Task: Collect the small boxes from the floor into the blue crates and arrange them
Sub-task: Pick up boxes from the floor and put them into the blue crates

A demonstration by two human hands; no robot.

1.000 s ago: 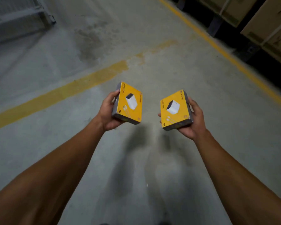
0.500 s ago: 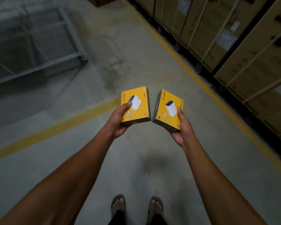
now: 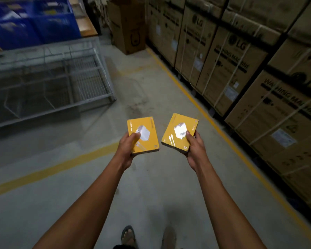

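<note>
Crates (image 3: 34, 20) in blue sit at your eleven o'clock on a counter (image 3: 87, 29) above a wire cage (image 3: 61, 83). Your left hand (image 3: 127, 150) has its grip clamped on one yellow box (image 3: 147, 141), thumb on top. Just beside it at one o'clock, your right hand (image 3: 196, 150) clamps a second yellow box (image 3: 171, 133). Strapped cartons (image 3: 241, 60) line the floor (image 3: 151, 186) at three o'clock.

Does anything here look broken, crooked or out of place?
Nothing stands out. The left hand and right hand each hold an undamaged yellow box. The blue crates are too blurred to judge.
</note>
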